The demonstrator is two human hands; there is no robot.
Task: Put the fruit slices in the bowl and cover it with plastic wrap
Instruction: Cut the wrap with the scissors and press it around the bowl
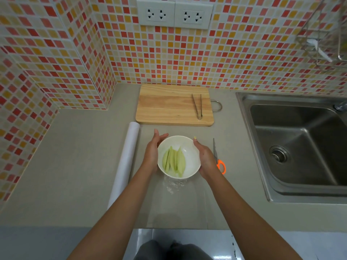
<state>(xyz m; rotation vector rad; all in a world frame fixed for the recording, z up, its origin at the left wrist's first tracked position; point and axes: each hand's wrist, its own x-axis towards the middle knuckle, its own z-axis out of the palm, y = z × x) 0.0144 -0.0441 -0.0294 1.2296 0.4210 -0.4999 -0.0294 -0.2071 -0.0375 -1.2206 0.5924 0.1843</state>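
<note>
Hands cupping the white bowl (189,147) from both sides: left hand (153,152) flat against the bowl's left wall with fingers straight and reaching up past the rim, right hand (203,156) likewise pressed to the right wall, fingers extended, nothing pinched in either as far as can be told.

Left of the bowl, lying lengthwise on the bench (75,166): plastic wrap roll (125,162), white, untouched by either hand. Inside the bowl, left of centre: fruit slices (173,161), pale green, thin and curved, resting side by side. Just below the bowl's near edge: crinkled film (173,185) bunched on the bench, seemingly the loose skirt of a sheet pulled over the bowl (hard to tell whether the top is fully sealed). Behind the bowl: cutting board (169,106) with metal tongs (197,108) lying on it. Right of the bowl, just beyond the right hand: scissors (218,158) with an orange handle.

Handling, by judgement: bowl rigid, smooth-glazed, probably ceramic and breakable, so best held by the walls with both palms. Film light, limp, clingy and prone to folding on itself; best taken at the loose edges and smoothed down under the rim. Slices soft, moist, likely slippery.
</note>
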